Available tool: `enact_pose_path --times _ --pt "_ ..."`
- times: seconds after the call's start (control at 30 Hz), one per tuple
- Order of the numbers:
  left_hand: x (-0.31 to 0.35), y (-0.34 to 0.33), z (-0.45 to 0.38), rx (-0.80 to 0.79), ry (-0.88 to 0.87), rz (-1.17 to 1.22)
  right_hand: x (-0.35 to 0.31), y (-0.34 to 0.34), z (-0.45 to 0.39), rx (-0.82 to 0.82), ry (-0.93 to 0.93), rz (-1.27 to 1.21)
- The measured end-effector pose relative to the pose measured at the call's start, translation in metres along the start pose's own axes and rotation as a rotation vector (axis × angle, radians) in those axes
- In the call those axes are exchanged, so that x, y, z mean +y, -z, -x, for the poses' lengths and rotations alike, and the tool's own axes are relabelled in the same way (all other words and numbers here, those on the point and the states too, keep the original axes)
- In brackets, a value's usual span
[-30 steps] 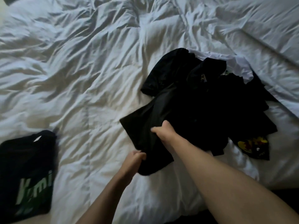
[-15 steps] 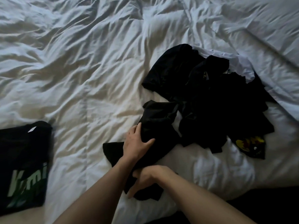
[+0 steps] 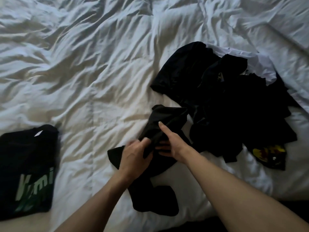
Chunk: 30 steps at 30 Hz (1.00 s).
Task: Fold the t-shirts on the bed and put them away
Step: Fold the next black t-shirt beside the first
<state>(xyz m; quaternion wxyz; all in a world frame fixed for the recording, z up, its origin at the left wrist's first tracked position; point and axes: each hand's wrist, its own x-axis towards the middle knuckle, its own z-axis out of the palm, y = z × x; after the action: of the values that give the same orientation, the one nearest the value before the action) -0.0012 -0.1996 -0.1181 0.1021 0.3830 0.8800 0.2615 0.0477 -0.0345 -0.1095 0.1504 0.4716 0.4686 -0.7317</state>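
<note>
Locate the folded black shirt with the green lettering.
In the head view, the folded shirt lies at the lower left on the white duvet, apart from both hands and from the dark pile.

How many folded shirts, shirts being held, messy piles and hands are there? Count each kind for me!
Folded black shirt with green letters: 1
Black shirt held in both hands: 1
Messy pile of dark clothes, shirts in it too tangled to count: 1
Hands, left hand and right hand: 2
Total: 5
</note>
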Motion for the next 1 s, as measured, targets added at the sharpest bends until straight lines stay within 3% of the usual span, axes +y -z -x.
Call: enact_pose_path --times 0.07,0.13,0.3,0.47,0.57,0.67,0.77,0.83,0.9,1.0 --pt "0.013 0.010 0.006 -0.165 -0.050 0.206 -0.005 -0.016 0.000 0.049 0.032 -0.051" --pt "0.027 0.018 0.008 -0.236 0.034 0.442 -0.014 -0.034 0.004 0.128 0.066 0.003" --pt "0.025 0.057 0.007 -0.217 0.637 1.089 -0.049 -0.059 0.019 -0.003 0.135 -0.021" --pt "-0.005 0.083 0.010 -0.057 1.011 1.188 -0.077 -0.080 0.054 -0.305 0.134 -0.104" --pt "-0.010 0.096 0.005 -0.101 1.186 1.319 -0.085 -0.091 0.081 -0.437 0.104 -0.106" --pt "-0.002 0.112 -0.006 -0.124 1.153 1.304 -0.095 -0.101 0.097 -0.506 0.087 -0.074" --pt "-0.009 0.119 -0.012 0.082 0.911 0.705 -0.114 -0.115 0.122 -0.577 0.081 0.105" --pt "-0.012 0.139 -0.011 0.295 0.750 0.439 -0.128 -0.125 0.138 -0.598 0.080 0.176" --pt "-0.015 0.163 -0.012 0.489 0.650 0.457 -0.142 -0.133 0.145 -0.613 0.088 0.212" --pt "-0.008 0.211 -0.014 0.620 0.619 0.657 -0.160 -0.148 0.155 -0.663 0.119 0.265"
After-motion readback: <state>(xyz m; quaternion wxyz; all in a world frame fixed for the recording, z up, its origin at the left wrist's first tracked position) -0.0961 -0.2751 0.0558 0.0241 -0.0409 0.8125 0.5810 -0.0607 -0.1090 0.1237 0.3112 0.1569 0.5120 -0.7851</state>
